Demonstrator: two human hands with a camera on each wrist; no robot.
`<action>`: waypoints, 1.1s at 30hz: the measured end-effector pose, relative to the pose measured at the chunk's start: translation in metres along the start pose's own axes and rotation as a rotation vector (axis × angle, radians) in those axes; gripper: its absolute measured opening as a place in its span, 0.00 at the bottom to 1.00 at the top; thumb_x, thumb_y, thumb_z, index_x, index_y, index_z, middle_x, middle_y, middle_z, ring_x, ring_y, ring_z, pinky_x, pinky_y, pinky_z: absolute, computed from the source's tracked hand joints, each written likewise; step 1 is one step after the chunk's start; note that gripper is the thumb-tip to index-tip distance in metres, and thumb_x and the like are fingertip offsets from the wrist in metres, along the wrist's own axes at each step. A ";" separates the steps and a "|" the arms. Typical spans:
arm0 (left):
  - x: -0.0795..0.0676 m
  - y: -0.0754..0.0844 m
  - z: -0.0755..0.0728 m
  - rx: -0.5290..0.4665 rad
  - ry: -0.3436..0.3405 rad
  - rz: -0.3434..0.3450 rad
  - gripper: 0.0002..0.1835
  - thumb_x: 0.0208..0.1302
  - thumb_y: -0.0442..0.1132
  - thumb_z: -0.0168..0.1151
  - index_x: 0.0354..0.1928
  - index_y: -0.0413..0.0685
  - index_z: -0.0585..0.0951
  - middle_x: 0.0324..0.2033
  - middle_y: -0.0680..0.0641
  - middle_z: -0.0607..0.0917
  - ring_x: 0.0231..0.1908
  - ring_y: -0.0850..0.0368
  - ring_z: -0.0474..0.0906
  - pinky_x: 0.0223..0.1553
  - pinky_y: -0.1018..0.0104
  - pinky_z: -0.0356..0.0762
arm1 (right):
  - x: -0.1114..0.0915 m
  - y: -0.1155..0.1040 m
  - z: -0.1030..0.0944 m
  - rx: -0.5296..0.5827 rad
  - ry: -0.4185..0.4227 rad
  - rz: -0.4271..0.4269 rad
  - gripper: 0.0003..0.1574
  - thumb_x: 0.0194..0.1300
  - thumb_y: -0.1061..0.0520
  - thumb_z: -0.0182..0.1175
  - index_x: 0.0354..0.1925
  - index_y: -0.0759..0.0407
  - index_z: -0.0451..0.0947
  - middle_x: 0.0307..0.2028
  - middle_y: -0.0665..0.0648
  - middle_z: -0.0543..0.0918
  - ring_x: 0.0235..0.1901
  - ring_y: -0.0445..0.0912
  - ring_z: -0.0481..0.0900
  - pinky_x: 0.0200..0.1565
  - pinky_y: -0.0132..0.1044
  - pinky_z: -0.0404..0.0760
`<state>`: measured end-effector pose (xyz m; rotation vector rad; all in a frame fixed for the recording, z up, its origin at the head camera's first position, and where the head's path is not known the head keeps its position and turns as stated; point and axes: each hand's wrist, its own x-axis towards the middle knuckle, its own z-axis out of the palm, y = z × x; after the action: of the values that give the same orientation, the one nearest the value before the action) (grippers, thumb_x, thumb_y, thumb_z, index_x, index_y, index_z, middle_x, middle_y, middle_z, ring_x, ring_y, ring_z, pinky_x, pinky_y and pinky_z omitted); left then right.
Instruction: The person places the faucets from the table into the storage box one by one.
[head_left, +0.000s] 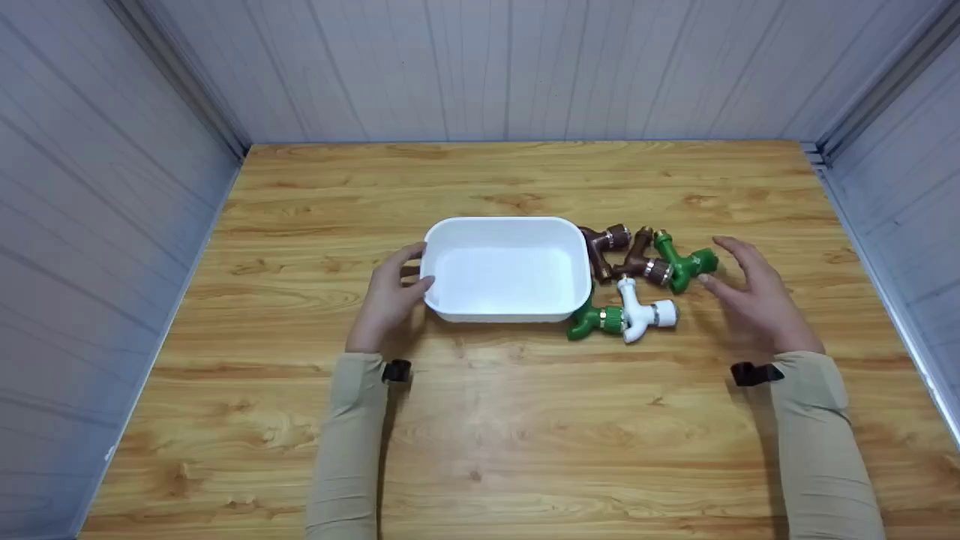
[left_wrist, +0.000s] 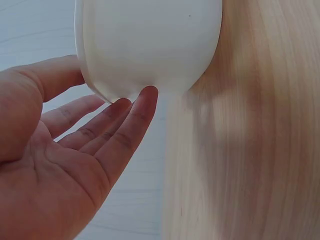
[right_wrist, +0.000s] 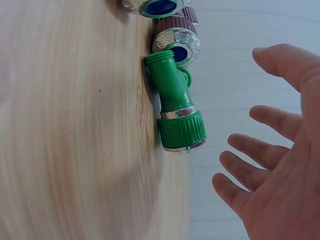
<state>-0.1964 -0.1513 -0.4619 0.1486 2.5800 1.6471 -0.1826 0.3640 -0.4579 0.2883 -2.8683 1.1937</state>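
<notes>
My left hand (head_left: 391, 292) is at the left end of a white plastic tub (head_left: 506, 313), its fingertips (left_wrist: 147, 95) touching the outer end wall and the thumb at the rim. Nothing lies in the tub. To its right is a cluster of plastic taps. My right hand (head_left: 761, 304) holds nothing; its spread fingers and thumb are beside a green tap (head_left: 684, 266), apart from it in the right wrist view. Left of that tap lie a brown tap (head_left: 636, 259) and a darker brown tap (head_left: 600, 244). In front are a white tap (head_left: 637, 313) and another green tap (head_left: 592, 319), partly hidden by the tub.
Everything rests on a wood-grain table (head_left: 480, 435). Pale panel walls (head_left: 480, 71) rise behind it and on both sides. Each wrist carries a black camera strap, the left one (head_left: 397, 370) and the right one (head_left: 754, 373).
</notes>
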 end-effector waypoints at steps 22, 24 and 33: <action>0.001 -0.003 0.001 -0.059 0.003 -0.033 0.29 0.58 0.33 0.58 0.62 0.47 0.64 0.56 0.46 0.68 0.51 0.52 0.69 0.46 0.67 0.73 | 0.008 0.014 0.001 0.172 -0.022 0.167 0.50 0.52 0.49 0.64 0.66 0.53 0.50 0.65 0.59 0.54 0.63 0.54 0.49 0.62 0.51 0.49; 0.001 -0.004 0.001 -0.057 0.006 -0.030 0.29 0.57 0.33 0.58 0.62 0.48 0.64 0.56 0.47 0.68 0.50 0.52 0.70 0.45 0.68 0.74 | 0.009 0.016 0.002 0.176 -0.024 0.166 0.50 0.51 0.50 0.65 0.66 0.53 0.50 0.64 0.59 0.54 0.63 0.54 0.50 0.62 0.51 0.50; 0.000 -0.005 0.002 -0.094 0.006 0.001 0.28 0.57 0.32 0.58 0.61 0.46 0.65 0.55 0.45 0.69 0.50 0.50 0.70 0.45 0.63 0.74 | 0.011 0.024 0.000 0.241 -0.049 0.101 0.51 0.49 0.55 0.66 0.65 0.59 0.51 0.63 0.63 0.56 0.62 0.58 0.52 0.60 0.54 0.54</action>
<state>-0.1968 -0.1514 -0.4672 0.1393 2.5013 1.7671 -0.1977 0.3787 -0.4739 0.1802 -2.8099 1.5749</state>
